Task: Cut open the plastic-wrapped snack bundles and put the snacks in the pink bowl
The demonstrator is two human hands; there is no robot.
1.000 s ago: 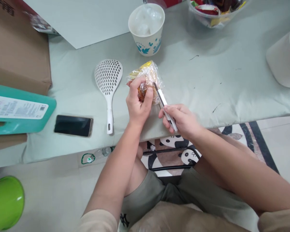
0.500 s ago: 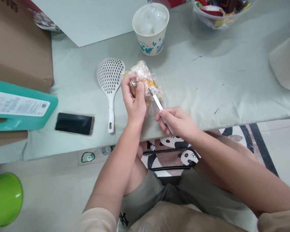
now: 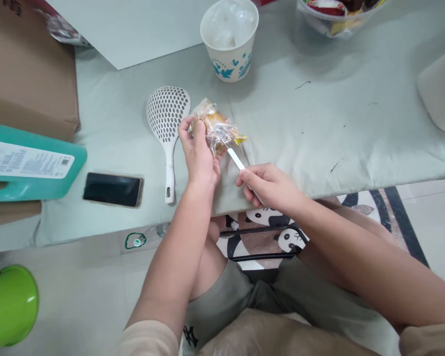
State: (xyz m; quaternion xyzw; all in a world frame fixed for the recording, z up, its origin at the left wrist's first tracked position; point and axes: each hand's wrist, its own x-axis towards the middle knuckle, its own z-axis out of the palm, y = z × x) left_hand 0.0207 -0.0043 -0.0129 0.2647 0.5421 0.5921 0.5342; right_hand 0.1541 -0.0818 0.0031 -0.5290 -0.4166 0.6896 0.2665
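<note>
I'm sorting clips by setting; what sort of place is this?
Probably a room in a home, though the view can't confirm it: a table draped in pale green cloth, a brown, black and white panda-patterned floor mat, and a rounded, bright green plastic bin.

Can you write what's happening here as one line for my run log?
left hand: holds plastic-wrapped bundle | right hand: grips white cutter, tip at bundle | nearby: white skimmer, patterned cup, phone
</note>
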